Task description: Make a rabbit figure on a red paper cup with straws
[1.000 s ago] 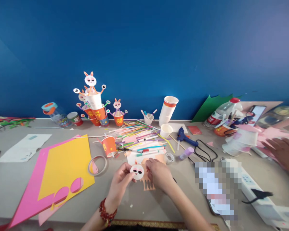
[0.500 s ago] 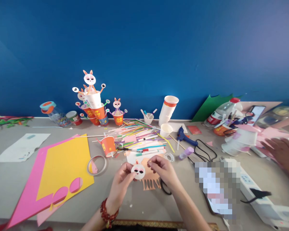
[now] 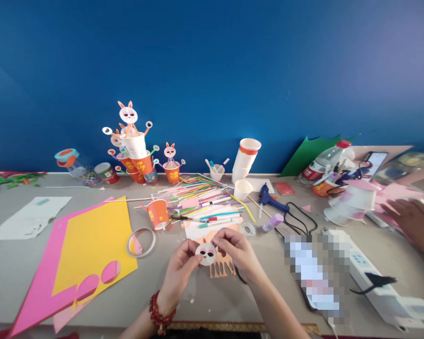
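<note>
A round white paper rabbit face [image 3: 206,254] with dark eyes and pink eyelids is pinched by my left hand [image 3: 180,263] at its left edge. One orange paper ear stands up from its top. My right hand [image 3: 235,249] is closed at the face's upper right edge, its thumb and finger pinching a small orange paper ear [image 3: 215,241], mostly covered by the fingertips. Under my hands lies a peach paper sheet [image 3: 222,268] with ear-shaped cut-outs.
Straws and markers [image 3: 205,202] lie behind my hands, near an orange paper cup [image 3: 158,214]. On the left are yellow paper [image 3: 95,235] and a tape roll [image 3: 141,242]. A glue gun [image 3: 273,201], phone [image 3: 314,278] and power strip [image 3: 371,282] lie right, by another person's hand [image 3: 410,219].
My right hand has moved left and brought the small ear from beside the rabbit face to its upper right edge. The face has shifted slightly right in my left hand.
</note>
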{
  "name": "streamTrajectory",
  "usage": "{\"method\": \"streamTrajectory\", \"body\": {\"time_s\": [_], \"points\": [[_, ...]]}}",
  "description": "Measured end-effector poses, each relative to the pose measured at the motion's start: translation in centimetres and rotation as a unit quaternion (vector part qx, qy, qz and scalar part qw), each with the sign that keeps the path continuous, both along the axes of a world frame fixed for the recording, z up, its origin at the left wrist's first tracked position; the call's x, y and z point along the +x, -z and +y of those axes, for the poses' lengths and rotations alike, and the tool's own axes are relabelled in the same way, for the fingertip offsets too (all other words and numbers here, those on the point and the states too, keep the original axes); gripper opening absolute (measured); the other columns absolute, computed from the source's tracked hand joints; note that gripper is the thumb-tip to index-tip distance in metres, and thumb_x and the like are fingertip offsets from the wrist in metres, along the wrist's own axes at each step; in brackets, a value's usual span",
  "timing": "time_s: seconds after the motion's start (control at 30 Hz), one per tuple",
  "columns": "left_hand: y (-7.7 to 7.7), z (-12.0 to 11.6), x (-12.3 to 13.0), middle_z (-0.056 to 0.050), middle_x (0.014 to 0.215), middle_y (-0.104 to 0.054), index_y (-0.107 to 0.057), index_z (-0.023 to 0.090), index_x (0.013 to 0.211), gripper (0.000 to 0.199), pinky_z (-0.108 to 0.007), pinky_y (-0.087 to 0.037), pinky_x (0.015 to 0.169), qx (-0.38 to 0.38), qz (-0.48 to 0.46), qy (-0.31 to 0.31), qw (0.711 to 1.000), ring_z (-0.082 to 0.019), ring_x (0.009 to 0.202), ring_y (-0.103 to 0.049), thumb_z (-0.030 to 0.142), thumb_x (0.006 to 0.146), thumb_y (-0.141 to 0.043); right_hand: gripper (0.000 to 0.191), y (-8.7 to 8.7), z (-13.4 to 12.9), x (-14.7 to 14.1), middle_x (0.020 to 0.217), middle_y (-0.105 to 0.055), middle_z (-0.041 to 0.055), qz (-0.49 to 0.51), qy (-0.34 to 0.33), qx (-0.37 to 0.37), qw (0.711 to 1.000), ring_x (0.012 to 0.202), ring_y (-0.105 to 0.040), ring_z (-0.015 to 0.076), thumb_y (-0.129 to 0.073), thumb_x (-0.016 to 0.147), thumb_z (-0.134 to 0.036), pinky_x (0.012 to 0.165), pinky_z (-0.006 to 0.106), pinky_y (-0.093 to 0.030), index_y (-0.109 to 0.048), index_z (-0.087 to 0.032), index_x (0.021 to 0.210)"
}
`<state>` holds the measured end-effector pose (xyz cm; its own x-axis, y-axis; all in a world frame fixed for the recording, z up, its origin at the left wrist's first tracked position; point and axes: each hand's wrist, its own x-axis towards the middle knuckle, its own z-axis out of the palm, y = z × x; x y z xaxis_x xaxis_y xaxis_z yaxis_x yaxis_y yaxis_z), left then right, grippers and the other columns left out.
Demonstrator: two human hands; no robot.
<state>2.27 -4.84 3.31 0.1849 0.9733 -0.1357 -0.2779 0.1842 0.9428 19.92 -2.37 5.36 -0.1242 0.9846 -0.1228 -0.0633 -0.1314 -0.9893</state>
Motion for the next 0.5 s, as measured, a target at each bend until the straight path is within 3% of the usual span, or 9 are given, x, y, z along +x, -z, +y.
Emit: {"method": "streamTrajectory", "body": {"time_s": [0.5], "points": [[0.40, -0.07, 0.07, 0.000, 0.074, -0.058, -0.056, 0.017, 0.074, 0.024, -0.023, -0.041, 0.068, 0.010, -0.002, 0.003, 1.000, -0.014, 0.070, -0.050, 0.035, 0.082, -0.071, 0.025, -0.24, -0.19, -0.42, 0.062, -0.058, 0.0003, -0.012, 0.015, -0.003, 1.000, 0.058, -0.048, 0.0139, -0.068, 0.078, -0.040, 0.055, 0.026, -0.037, -0.063, -0.019, 0.067]]}}
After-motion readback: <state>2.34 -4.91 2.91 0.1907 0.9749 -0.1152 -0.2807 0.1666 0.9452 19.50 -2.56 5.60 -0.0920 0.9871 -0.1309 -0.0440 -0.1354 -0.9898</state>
